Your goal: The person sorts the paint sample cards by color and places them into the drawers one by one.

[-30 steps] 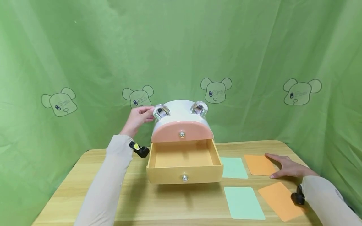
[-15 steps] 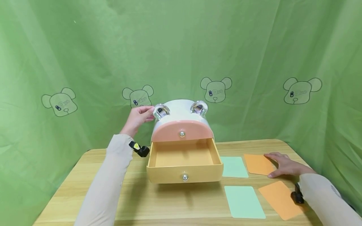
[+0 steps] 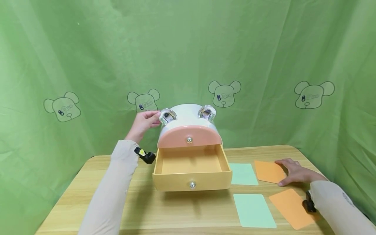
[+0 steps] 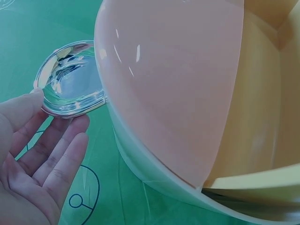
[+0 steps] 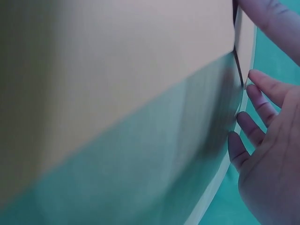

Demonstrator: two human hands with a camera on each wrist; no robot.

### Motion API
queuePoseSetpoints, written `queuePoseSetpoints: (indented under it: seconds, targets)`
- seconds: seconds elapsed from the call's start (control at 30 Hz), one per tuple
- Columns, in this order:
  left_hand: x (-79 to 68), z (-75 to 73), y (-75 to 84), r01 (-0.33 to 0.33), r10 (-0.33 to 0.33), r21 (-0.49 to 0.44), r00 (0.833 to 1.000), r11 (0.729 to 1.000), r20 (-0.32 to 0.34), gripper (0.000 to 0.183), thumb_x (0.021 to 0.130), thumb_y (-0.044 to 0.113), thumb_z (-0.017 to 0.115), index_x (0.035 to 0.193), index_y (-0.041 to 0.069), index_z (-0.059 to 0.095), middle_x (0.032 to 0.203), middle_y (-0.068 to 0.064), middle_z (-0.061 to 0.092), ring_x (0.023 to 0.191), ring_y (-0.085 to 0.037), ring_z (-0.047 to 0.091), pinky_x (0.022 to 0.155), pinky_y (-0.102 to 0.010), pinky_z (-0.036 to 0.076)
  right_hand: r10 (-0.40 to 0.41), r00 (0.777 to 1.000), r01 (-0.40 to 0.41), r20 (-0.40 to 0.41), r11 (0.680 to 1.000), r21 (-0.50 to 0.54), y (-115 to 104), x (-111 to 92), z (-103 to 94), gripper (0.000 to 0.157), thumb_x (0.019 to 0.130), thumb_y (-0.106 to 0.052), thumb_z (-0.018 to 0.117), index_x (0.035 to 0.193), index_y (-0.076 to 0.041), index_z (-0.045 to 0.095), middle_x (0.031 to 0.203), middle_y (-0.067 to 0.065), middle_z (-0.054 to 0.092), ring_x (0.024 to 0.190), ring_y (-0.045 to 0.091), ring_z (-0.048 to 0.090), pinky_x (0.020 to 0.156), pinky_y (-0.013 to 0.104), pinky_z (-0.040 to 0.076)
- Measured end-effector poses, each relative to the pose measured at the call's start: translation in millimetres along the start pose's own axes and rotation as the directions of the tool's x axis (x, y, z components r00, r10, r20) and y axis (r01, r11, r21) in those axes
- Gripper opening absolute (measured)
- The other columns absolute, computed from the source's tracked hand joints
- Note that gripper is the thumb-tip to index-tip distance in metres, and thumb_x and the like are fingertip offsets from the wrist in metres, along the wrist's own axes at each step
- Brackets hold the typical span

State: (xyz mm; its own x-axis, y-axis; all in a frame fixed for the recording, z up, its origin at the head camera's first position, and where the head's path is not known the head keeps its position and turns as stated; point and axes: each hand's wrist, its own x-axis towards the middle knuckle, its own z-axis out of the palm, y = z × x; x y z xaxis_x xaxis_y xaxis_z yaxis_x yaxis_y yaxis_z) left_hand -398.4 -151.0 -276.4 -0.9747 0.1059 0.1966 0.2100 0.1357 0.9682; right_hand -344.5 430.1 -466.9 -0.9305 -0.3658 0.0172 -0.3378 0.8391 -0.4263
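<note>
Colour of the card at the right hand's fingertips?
The card is plain orange; it shows best in the head view.

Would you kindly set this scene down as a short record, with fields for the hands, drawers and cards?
Left hand: pinches a silver ear of the white box
Right hand: spread at the edge of the far orange card; firmness of grip unclear
Top drawer: pink, shut
Bottom drawer: yellow, pulled out
Other cards: near orange card, far green card, near green card, on the table
Backdrop: green, printed with bear faces
</note>
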Motion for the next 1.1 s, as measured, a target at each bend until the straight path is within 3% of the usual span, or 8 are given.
queuePoseSetpoints:
  seconds: [0.2, 0.4, 0.67, 0.83, 1.0, 1.1]
  targets:
    - [-0.7, 0.3, 1.3, 0.002, -0.002, 0.0, 1.0, 1.0, 0.004, 0.033, 0.093, 0.017, 0.06, 0.122, 0.0, 0.058, 0.114, -0.015, 0.065, 0.102, -0.033, 0.061, 0.092, -0.036, 0.052, -0.005, 1.0, 0.005, -0.009, 1.0, 0.018, -2.1, -1.2, -1.8, 0.087, 0.064, -0.031, 0.084, 0.13, 0.006, 0.042, 0.126, 0.03, 0.038, 0.11, 0.046, 0.035, 0.083, 0.067, 0.036]
    - [-2.3, -1.9, 3.7, 0.001, -0.001, 0.018, 1.0, 1.0, -0.006, 0.034, 0.093, 0.019, 0.06, 0.122, 0.002, 0.058, 0.116, -0.016, 0.063, 0.097, -0.027, 0.063, 0.086, -0.029, 0.055, -0.002, 0.999, 0.002, -0.04, 1.0, 0.012, -1.8, 1.9, -2.9, 0.088, 0.063, -0.032, 0.084, 0.128, 0.01, 0.041, 0.125, 0.032, 0.04, 0.11, 0.047, 0.037, 0.086, 0.065, 0.036]
    - [-3.0, -2.7, 2.2, -0.001, 0.001, 0.024, 1.0, 1.0, -0.001, 0.034, 0.093, 0.02, 0.06, 0.122, 0.002, 0.058, 0.116, -0.016, 0.063, 0.098, -0.027, 0.063, 0.086, -0.029, 0.055, 0.052, 0.998, -0.052, -0.026, 0.998, 0.03, -3.8, -1.4, -6.9, 0.09, 0.068, -0.031, 0.081, 0.129, 0.017, 0.036, 0.126, 0.039, 0.039, 0.114, 0.052, 0.037, 0.09, 0.064, 0.038]
    - [-1.9, -1.7, 0.3, 0.005, -0.005, 0.016, 1.0, 1.0, -0.001, 0.035, 0.093, 0.02, 0.06, 0.123, 0.002, 0.058, 0.117, -0.015, 0.064, 0.099, -0.029, 0.063, 0.086, -0.028, 0.055, 0.06, 0.998, -0.06, 0.0, 0.992, 0.111, -12.4, -7.3, -17.4, 0.089, 0.076, -0.027, 0.076, 0.135, 0.018, 0.027, 0.131, 0.041, 0.033, 0.116, 0.055, 0.037, 0.089, 0.061, 0.043]
    - [-1.2, -0.4, 0.0, 0.007, -0.007, 0.015, 1.0, 1.0, -0.003, 0.035, 0.093, 0.02, 0.06, 0.123, 0.002, 0.058, 0.117, -0.016, 0.063, 0.102, -0.032, 0.061, 0.084, -0.026, 0.055, 0.007, 0.999, -0.001, -0.037, 0.988, 0.155, -28.8, -13.4, -33.6, 0.09, 0.078, -0.024, 0.075, 0.14, 0.015, 0.022, 0.136, 0.039, 0.03, 0.118, 0.055, 0.035, 0.087, 0.067, 0.041]
    - [-0.9, 0.4, -0.5, 0.004, -0.004, 0.013, 1.0, 1.0, -0.006, 0.035, 0.093, 0.02, 0.06, 0.122, 0.002, 0.059, 0.116, -0.016, 0.064, 0.102, -0.032, 0.061, 0.083, -0.025, 0.056, -0.023, 0.997, 0.033, -0.069, 0.99, 0.139, -44.7, -15.7, -44.6, 0.091, 0.077, -0.023, 0.075, 0.142, 0.011, 0.022, 0.14, 0.034, 0.03, 0.121, 0.051, 0.035, 0.092, 0.048, 0.047]
